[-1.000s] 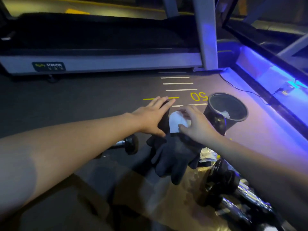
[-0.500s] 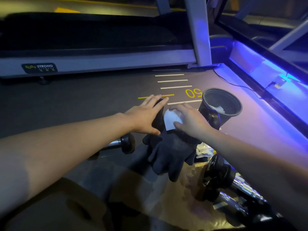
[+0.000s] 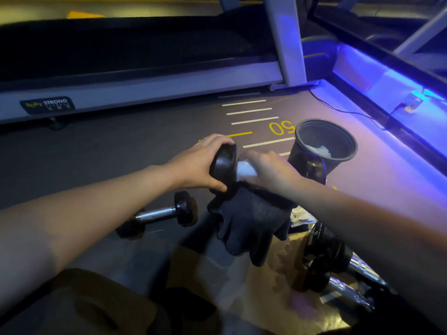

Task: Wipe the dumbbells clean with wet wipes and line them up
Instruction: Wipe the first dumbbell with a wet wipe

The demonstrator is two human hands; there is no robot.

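nearest, at lower right, dumbbells [image 3: 338, 269] lie bunched on the floor, chrome bars angled down-right. a black glove [image 3: 251, 223] hangs under the right wrist. left of it one dumbbell [image 3: 159, 215] lies alone, its bar running left-right. higher up, the left hand [image 3: 196, 165] cups one black head of the held dumbbell [image 3: 223, 165], long axis roughly left-right; the right hand [image 3: 268, 170] wraps a white wipe [image 3: 245, 169] around what seems its bar. beyond stands a black bin [image 3: 324, 151].
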